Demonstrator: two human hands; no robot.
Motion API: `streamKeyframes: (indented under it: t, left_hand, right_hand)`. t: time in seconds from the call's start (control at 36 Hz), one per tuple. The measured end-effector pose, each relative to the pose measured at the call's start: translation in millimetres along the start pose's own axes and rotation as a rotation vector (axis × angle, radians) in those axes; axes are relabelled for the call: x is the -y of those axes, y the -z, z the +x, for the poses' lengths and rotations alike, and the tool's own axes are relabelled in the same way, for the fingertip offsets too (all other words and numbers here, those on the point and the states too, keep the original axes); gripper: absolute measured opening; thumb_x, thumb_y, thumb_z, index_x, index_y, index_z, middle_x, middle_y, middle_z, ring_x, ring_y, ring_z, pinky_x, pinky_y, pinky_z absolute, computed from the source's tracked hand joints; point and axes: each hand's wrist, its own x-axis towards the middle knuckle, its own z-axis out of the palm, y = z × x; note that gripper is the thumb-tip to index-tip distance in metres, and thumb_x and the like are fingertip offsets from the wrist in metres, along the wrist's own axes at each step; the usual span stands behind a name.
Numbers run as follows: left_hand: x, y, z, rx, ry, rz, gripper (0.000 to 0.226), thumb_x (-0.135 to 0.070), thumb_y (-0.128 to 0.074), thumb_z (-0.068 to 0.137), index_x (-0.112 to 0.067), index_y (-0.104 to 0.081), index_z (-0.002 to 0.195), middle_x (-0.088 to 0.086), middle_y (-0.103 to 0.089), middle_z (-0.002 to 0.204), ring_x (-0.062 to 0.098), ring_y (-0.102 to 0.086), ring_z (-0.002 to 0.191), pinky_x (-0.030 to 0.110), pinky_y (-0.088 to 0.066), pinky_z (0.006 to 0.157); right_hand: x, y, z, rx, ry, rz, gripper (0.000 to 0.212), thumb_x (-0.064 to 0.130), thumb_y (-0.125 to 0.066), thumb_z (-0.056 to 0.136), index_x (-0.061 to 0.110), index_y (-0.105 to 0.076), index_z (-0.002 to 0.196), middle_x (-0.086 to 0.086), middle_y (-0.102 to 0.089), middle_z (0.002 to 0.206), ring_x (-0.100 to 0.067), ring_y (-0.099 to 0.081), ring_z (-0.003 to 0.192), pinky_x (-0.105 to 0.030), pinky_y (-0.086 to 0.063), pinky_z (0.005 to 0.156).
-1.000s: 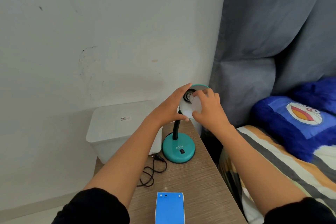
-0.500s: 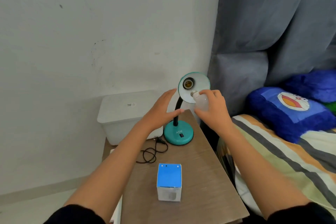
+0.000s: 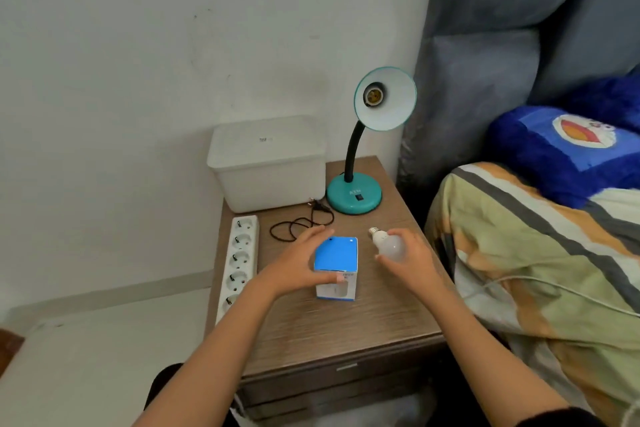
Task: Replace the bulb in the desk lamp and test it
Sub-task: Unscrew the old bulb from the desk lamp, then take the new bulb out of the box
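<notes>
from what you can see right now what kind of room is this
Most likely a bedroom: a wooden nightstand stands beside a bed with a striped blanket and a blue cartoon pillow, and a teal desk lamp stands on it.

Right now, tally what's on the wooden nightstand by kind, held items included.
Teal gooseneck desk lamp, socket empty: 1
White frosted bulb, in right hand: 1
Blue-and-white cardboard bulb box, left hand on it: 1
White plastic lidded bin: 1
White multi-socket power strip: 1
Black coiled lamp cord: 1
Total: 6
</notes>
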Motion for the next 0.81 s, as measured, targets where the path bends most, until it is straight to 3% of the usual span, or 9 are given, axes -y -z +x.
streamKeyframes:
  t: [0.19,0.42,0.53,0.61,0.72,0.81]
  left_hand:
    - [4.3,-11.7,-3.7,-0.078,0.015,-0.082,0.093,-0.052,-0.074,0.07,-0.028,-0.025,0.146,-0.01,-0.021,0.149,0.003,-0.022,0.133,0.024,-0.022,0.106]
    - [2.9,-21.6,-5.7,-0.156,0.026,-0.192,0.088,-0.041,-0.078,0.07,-0.03,-0.029,0.143,-0.018,-0.025,0.132,0.0,-0.026,0.123,0.022,-0.028,0.1]
    - [2.9,-24.1,-5.1,-0.168,0.027,-0.245,0.088,-0.034,-0.079,0.071,-0.027,-0.03,0.143,-0.01,-0.028,0.137,0.003,-0.029,0.123,0.023,-0.03,0.103]
    - [4.6,-24.1,-4.7,-0.155,0.028,-0.246,0.088,-0.035,-0.079,0.071,-0.029,-0.029,0.143,-0.014,-0.026,0.134,0.001,-0.028,0.122,0.022,-0.03,0.101]
    - [7.5,-25.4,-4.2,-0.154,0.029,-0.27,0.088,-0.037,-0.079,0.07,-0.032,-0.029,0.142,-0.02,-0.026,0.13,0.0,-0.028,0.122,0.024,-0.032,0.102]
    - [9.4,-27.6,-4.0,-0.157,0.029,-0.305,0.087,-0.038,-0.079,0.07,-0.034,-0.029,0.142,-0.019,-0.028,0.129,-0.001,-0.031,0.121,0.021,-0.033,0.1]
  right_hand:
    - [-8.3,-17.7,-5.7,0.051,-0.035,0.003,0.054,0.022,-0.075,0.073,0.017,-0.051,0.121,-0.008,-0.05,0.123,-0.023,-0.049,0.111,-0.026,-0.035,0.09]
    - [-5.0,-25.5,-5.5,0.091,-0.03,-0.011,0.056,0.021,-0.071,0.076,0.019,-0.047,0.126,-0.006,-0.046,0.129,-0.022,-0.047,0.116,-0.034,-0.039,0.096]
    - [-0.9,-27.7,-4.1,0.156,0.002,-0.03,0.058,0.027,-0.071,0.076,0.019,-0.046,0.128,-0.006,-0.048,0.13,-0.021,-0.046,0.116,-0.032,-0.039,0.094]
    - [2.5,-23.4,-3.9,0.165,0.013,-0.027,0.059,0.029,-0.069,0.079,0.019,-0.044,0.132,-0.006,-0.045,0.135,-0.021,-0.044,0.121,-0.035,-0.038,0.098]
    - [13.4,-6.0,-0.7,0.082,0.141,0.032,0.054,0.027,-0.065,0.084,0.017,-0.046,0.133,-0.004,-0.048,0.135,-0.016,-0.045,0.122,-0.031,-0.038,0.1]
    - [27.7,5.6,0.6,0.124,0.249,0.054,0.05,0.026,-0.066,0.083,0.019,-0.049,0.129,0.002,-0.051,0.13,-0.01,-0.048,0.118,-0.023,-0.038,0.097]
